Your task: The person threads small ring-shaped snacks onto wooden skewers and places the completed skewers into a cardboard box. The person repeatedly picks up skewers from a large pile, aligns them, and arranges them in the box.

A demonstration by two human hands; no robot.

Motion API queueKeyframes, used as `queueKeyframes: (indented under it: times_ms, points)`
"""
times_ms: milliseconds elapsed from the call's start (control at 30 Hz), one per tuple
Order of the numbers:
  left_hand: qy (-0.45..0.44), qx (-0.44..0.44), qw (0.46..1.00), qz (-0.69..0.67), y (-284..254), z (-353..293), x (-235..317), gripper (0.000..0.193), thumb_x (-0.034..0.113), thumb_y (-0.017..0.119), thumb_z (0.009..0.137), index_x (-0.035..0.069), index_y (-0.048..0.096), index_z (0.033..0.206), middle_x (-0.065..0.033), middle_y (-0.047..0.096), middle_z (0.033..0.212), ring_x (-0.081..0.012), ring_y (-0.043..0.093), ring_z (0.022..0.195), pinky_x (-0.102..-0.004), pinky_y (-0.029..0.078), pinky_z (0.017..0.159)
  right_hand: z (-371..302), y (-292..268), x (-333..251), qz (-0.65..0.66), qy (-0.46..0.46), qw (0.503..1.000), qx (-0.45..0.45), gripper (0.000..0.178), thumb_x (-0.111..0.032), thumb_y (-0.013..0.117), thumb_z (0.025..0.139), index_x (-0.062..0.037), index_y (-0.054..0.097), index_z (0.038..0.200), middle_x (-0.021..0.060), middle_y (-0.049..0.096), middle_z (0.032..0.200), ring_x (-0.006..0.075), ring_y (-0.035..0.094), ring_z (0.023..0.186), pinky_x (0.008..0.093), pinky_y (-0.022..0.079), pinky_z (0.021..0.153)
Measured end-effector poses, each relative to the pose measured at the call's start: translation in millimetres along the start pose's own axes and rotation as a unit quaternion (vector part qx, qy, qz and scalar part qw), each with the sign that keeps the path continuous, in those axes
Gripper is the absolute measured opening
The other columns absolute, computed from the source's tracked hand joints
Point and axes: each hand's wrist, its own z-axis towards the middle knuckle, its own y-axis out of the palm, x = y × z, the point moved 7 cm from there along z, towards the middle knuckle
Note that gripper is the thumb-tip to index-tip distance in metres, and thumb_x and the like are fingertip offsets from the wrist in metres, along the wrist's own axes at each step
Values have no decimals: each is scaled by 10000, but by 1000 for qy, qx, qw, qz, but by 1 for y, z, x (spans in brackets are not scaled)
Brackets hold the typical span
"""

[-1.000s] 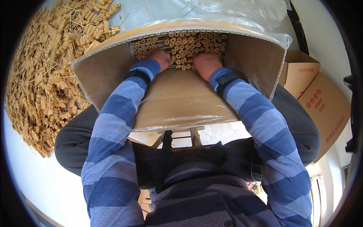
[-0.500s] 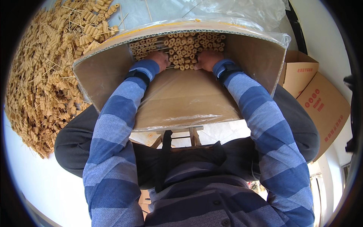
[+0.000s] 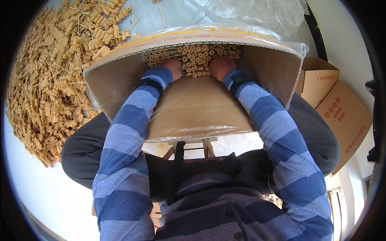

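Head view shows work that looks only partway along: tan skewered rolls are stacked in rows at the far end of an open carton, between its left and right walls, while brown cardboard shows from there to the near edge. Much seems unstacked, since a large loose heap of similar rolls and sticks lies outside, beyond the carton's left edge. The left hand is curled at the left side of the middle stack and the right hand at its right side, with round, holed ends showing between them. Both hands look narrow rather than spread, seemingly touching the rolls (the fingertips are hidden, so I cannot tell whether either one grips anything). Two more cartons stand beyond the right edge.
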Motion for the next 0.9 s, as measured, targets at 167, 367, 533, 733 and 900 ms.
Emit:
queueKeyframes:
  times_ms: [167,367,533,733,900]
  points:
    - [0,-51,999,-6,-18,-13,8,353,335,590,898,34,708,1040,-215,716,1011,-376,682,956,-445,535,867,4,-4,14,58,-26,992,-108,455,-453,635,930,-16,724,1021,154,705,1065,288,684,945,436,546,817]
    - [-9,213,977,-30,-79,-27,29,419,438,561,975,50,705,1040,-230,696,1032,-409,660,963,-484,521,878,23,-18,23,370,21,927,-60,615,-591,554,960,-5,666,810,82,652,689,188,613,583,348,537,603]
    - [-33,190,981,-31,-80,0,38,450,480,564,973,55,699,1032,-216,691,1066,-395,655,1009,-467,512,903,32,-17,22,387,30,921,-33,571,-543,568,975,-12,641,778,66,629,667,184,593,563,335,529,587]
    - [-67,181,980,-46,-73,17,33,478,506,556,971,55,694,1051,-218,690,1084,-393,651,1034,-465,503,921,44,-23,24,286,9,957,-48,491,-452,555,1001,-16,645,793,67,636,687,184,594,567,341,532,587]
    - [-62,160,983,-57,-79,13,35,482,492,544,977,38,691,1051,-215,690,1103,-384,652,1052,-460,499,932,45,-31,39,402,18,915,-30,434,-399,552,1006,-6,648,847,85,650,738,198,615,605,340,538,589]
